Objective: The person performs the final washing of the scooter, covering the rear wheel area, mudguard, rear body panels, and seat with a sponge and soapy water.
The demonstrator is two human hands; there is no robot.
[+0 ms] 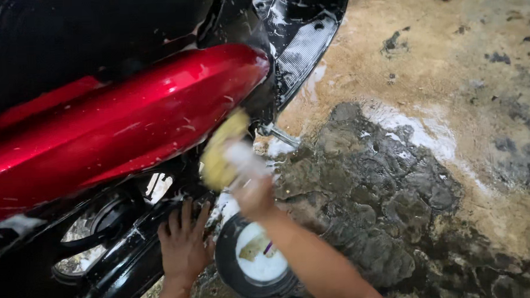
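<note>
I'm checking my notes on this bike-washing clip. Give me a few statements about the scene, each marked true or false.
1. The right hand holds a yellow sponge against the red body panel. True.
2. The left hand grips a hose. False: it rests flat, fingers spread, on black parts low on the scooter.
3. A dark bucket with foamy water sits below the right forearm. True.
4. The ground is dry and clean. False: it is wet, with patches of white foam.
5. The red panel is matt and dusty. False: it is glossy, wet and flecked with suds.
</note>
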